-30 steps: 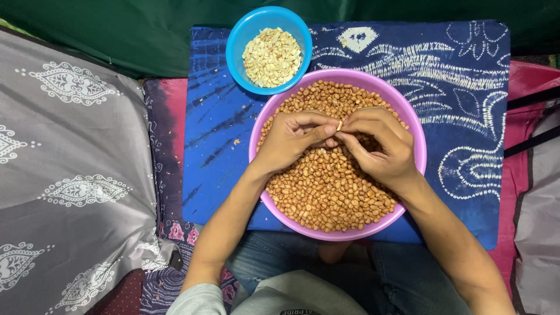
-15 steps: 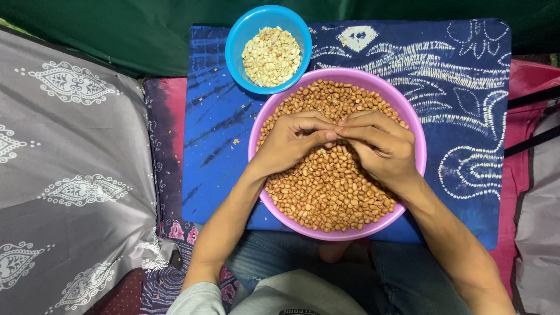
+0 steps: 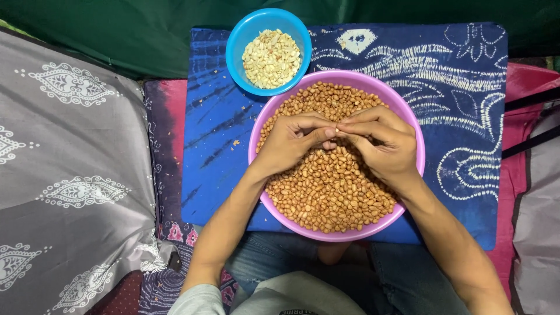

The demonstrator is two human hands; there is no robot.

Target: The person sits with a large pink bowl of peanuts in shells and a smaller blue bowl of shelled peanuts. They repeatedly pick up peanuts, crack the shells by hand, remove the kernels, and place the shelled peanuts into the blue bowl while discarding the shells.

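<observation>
pink bowl (image 3: pixel 408 192) unmoved; left hand (image 3: pixel 289 143) and right hand (image 3: pixel 382 146) still pinch together (contents hidden).

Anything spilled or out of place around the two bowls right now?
Only a few small flecks lie on the blue cloth, left of the pink bowl. Both bowls sit upright; the blue bowl holds pale peeled pieces.

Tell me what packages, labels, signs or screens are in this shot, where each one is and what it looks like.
No packages, signs or screens in view.
Printed marking: bottom edge, on the person's grey shirt, a small dark strip, mostly cut off.
Only open containers otherwise: pink bowl of brown peanuts in the middle, under the left hand and right hand; blue bowl of pale peeled peanuts behind it.
</observation>
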